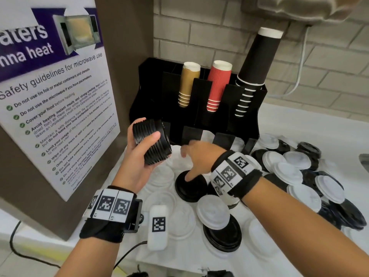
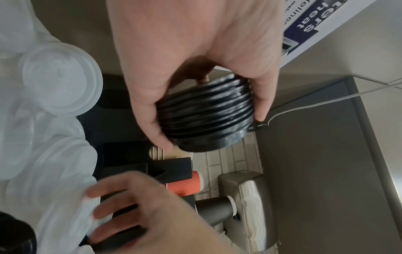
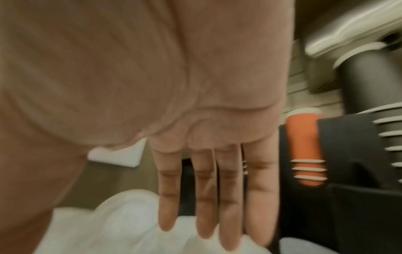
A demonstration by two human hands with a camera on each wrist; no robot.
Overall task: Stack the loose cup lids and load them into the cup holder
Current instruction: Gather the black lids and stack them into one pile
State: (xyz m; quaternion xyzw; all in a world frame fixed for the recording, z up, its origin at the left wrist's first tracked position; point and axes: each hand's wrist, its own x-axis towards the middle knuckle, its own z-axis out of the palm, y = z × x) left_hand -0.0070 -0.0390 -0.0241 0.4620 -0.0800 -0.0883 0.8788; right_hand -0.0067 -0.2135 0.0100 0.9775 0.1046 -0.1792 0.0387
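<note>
Our left hand (image 1: 139,156) grips the stack of black lids (image 1: 152,141), thumb across it, just short of the cup holder (image 1: 201,92). Our right hand (image 3: 195,120) is flat, fingers straight, blurred over white lids (image 1: 212,213); contact unclear.

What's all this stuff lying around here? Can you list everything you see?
Stack of lids: one stack, black, gripped in the left hand.
Loose lids: many, black and white mixed, scattered on the counter before the holder.
Cup holder: one, black, against the brick wall.
Cup stacks: three in the holder, gold, red, tall black.
Microwave safety poster: one, white and purple, at left.
Tag block: one, white, on the counter.
Left hand: holds the lid stack.
Right hand: fingers straight, reaching over the loose lids.
</note>
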